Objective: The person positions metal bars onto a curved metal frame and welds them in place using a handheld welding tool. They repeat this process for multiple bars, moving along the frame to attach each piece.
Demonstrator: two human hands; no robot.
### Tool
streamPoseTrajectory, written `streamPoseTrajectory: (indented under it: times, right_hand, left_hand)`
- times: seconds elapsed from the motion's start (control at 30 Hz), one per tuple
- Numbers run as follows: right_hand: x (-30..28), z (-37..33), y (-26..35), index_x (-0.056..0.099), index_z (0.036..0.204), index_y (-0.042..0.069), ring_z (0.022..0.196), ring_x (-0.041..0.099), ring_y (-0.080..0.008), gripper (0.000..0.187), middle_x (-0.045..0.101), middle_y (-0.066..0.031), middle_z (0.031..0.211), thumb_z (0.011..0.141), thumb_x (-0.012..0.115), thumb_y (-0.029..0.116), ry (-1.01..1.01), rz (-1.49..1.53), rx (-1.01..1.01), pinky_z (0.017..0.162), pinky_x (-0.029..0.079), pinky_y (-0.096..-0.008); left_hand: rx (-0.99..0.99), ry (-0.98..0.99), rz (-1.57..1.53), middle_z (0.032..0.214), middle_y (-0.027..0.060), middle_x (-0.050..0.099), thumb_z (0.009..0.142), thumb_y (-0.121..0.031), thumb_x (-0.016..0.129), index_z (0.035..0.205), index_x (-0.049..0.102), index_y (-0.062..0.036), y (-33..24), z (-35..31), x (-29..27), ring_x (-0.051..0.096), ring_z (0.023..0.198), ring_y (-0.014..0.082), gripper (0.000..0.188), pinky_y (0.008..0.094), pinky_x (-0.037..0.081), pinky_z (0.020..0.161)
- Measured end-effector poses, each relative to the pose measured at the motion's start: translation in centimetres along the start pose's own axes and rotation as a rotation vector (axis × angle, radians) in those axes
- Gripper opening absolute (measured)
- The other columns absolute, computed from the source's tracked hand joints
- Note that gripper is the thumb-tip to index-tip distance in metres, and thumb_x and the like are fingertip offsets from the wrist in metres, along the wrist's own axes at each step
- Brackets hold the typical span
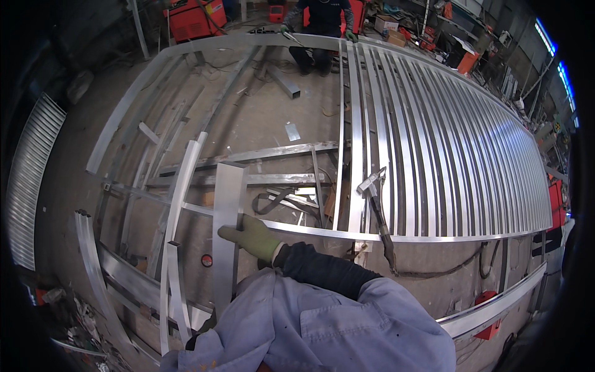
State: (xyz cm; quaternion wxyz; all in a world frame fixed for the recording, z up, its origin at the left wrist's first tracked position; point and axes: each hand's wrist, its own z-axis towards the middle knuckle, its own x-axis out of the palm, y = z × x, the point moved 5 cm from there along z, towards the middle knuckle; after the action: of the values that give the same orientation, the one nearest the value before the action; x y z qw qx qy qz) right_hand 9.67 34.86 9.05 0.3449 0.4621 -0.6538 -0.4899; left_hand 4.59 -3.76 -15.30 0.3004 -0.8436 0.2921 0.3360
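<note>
My right hand (255,239), in a green glove, is closed round a wide rectangular metal tube (228,198), with the thumb lying across its front face. The tube stands steeply up in front of my body, its upper end above a long metal rail (297,229). Below the hand, its lower end passes behind my grey-blue clothing. A dark cuff (193,341) shows at the lower left, but my left hand itself is hidden there. Two narrower metal tubes, one long (180,192) and one short (176,279), stand just left of the wide tube.
A panel of parallel metal slats (458,142) spans the right side. On it rests a dark-handled tool with a silver head (372,181), a dark cable (434,273) at its lower end. Across the frame, a co-worker (323,18) in green gloves touches the far rail. Offcuts lie below.
</note>
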Motion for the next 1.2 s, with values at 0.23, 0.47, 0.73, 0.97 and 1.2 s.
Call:
streamPoseTrajectory:
  times: [0.23, 0.47, 0.73, 0.97, 1.2]
  right_hand:
    - [-2.2, 0.9, 2.4, 0.072, 0.115, -0.006, 0.094, 0.074, -0.029, 0.061, 0.077, -0.0174, 0.1, 0.095, 0.076, 0.052, -0.177, -0.005, -0.045, 0.086, 0.057, -0.0405]
    - [-8.5, 4.7, -1.5, 0.068, 0.123, -0.008, 0.084, 0.072, -0.0192, 0.066, 0.074, -0.0145, 0.104, 0.101, 0.071, 0.054, -0.251, 0.145, 0.043, 0.068, 0.057, -0.0326]
    - [-12.7, -3.2, -14.5, 0.063, 0.142, 0.002, 0.097, 0.071, -0.0181, 0.072, 0.072, -0.0107, 0.125, 0.102, 0.065, 0.062, -0.217, 0.14, 0.286, 0.085, 0.057, -0.0325]
    - [-15.6, -15.2, -33.6, 0.06, 0.145, -0.002, 0.117, 0.069, -0.0327, 0.088, 0.072, -0.0191, 0.132, 0.098, 0.061, 0.073, -0.427, -0.019, 0.601, 0.101, 0.054, -0.0421]
    - [-13.8, -26.8, -39.6, 0.072, 0.136, 0.002, 0.138, 0.061, -0.042, 0.081, 0.067, -0.0266, 0.143, 0.101, 0.047, 0.07, -0.612, -0.187, 0.777, 0.117, 0.044, -0.0444]
  left_hand:
    - [-0.102, -0.027, -0.074, 0.126, 0.0256, 0.07, 0.107, -0.015, 0.049, 0.153, 0.048, 0.0039, -3.8, -0.3, -2.9, 0.07, 0.112, 0.0427, 0.05, 0.05, 0.054, 0.1]
    - [-0.084, -0.012, -0.053, 0.123, 0.0271, 0.07, 0.106, -0.014, 0.05, 0.154, 0.046, 0.0055, -6.2, -0.8, -4.9, 0.07, 0.11, 0.042, 0.052, 0.0498, 0.054, 0.098]
    - [0.025, -0.076, 0.025, 0.119, 0.0288, 0.071, 0.105, -0.013, 0.051, 0.155, 0.044, 0.0073, -9.5, 0.2, -10.2, 0.071, 0.107, 0.0414, 0.055, 0.0496, 0.054, 0.094]
    - [-0.089, -0.026, -0.181, 0.132, 0.0366, 0.067, 0.119, -0.048, 0.018, 0.164, 0.034, -0.0021, -12.1, 8.6, -14.3, 0.064, 0.126, 0.0503, 0.066, 0.0511, 0.048, 0.11]
    - [-0.044, -0.123, -0.001, 0.117, 0.0344, 0.073, 0.111, -0.018, 0.045, 0.166, 0.027, 0.0009, -4.5, 15.8, -9.4, 0.075, 0.1, 0.0471, 0.061, 0.0542, 0.056, 0.091]
